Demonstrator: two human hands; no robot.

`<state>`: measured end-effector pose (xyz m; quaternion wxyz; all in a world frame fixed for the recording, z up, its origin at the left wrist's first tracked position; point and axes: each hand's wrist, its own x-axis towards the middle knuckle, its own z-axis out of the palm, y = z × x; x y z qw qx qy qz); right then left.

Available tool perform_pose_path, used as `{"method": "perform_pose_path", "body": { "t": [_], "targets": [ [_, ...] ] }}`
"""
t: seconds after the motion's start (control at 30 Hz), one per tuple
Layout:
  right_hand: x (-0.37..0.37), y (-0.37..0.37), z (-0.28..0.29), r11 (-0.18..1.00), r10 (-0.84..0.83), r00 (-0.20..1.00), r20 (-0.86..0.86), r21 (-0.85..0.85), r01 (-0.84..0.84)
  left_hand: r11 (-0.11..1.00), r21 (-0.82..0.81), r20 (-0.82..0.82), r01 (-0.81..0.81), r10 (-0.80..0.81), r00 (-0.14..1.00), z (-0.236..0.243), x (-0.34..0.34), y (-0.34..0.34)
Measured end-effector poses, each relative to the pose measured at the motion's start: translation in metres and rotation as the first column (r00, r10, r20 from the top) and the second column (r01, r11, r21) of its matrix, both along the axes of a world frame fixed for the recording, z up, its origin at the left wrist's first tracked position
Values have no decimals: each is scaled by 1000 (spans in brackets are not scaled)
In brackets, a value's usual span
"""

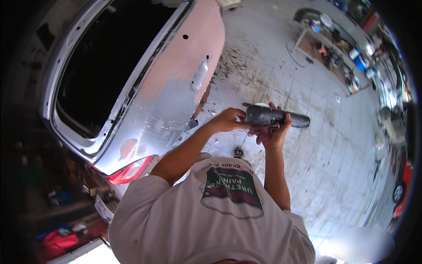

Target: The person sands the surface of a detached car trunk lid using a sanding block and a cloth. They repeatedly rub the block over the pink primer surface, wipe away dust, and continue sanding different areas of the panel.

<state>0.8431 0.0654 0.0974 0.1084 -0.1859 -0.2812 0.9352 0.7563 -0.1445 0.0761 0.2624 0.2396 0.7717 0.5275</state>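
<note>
In front of my chest I hold a long, dark grey-black piece (278,117) with a rounded right end; its exact kind does not show. My left hand (229,120) is closed on its left end. My right hand (277,133) grips it from below and behind, the thumb near its right part and fingertips showing over the far edge. Bunched under the piece, against the right hand, is what looks like a dull reddish cloth (260,131). A small white rounded thing (262,104) peeks out behind its far edge, mostly hidden.
A silver car body panel (162,103) with pinkish filler patches and a red tail light (134,170) stands close on my left. Tiled, wet and dirty floor (303,154) lies below. A low table (325,42) holds cans and tools at far right. A red car (402,187) is at the right rim.
</note>
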Motion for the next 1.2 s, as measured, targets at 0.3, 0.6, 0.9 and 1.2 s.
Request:
{"method": "perform_pose_path", "body": {
  "t": [0.3,0.6,0.9,1.2],
  "targets": [
    [-62,-28,5,805,338,941,14,514,-297,914,-352,-602,-200,-58,797,123,8,-20],
    [-122,-90,52,649,650,757,65,472,-597,942,-132,-110,-309,296,949,149,-56,-138],
    [-141,-193,62,581,813,570,-123,245,-776,828,76,79,-556,551,831,169,-111,-221],
    [-118,-120,-9,534,817,561,-132,-195,-823,642,-412,-426,-646,491,760,207,-129,-298]
  ]
}}
